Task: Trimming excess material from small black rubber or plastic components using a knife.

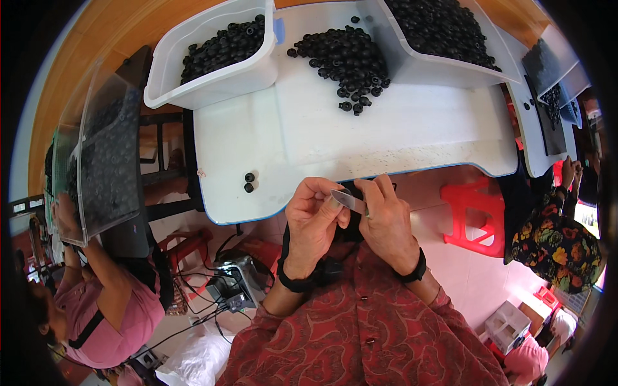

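Note:
My right hand (391,225) is closed around a small knife, its pale pointed blade (347,200) reaching left across to my left thumb. My left hand (311,222) is pinched just beside the blade, in front of the table's near edge. Between its fingers a bit of a small black rubber part (346,191) shows behind the blade; the rest is hidden. Two loose black rubber parts (249,182) lie on the white table (241,145) to the left of my hands. Further back on the table is a heap of the same black parts (347,61).
A white bin (225,93) of black parts stands at the back left, another white bin (431,71) at the back right. Red stools (476,215) stand on the floor at right. Cables and a metal box (241,283) are at lower left. Other people sit on both sides.

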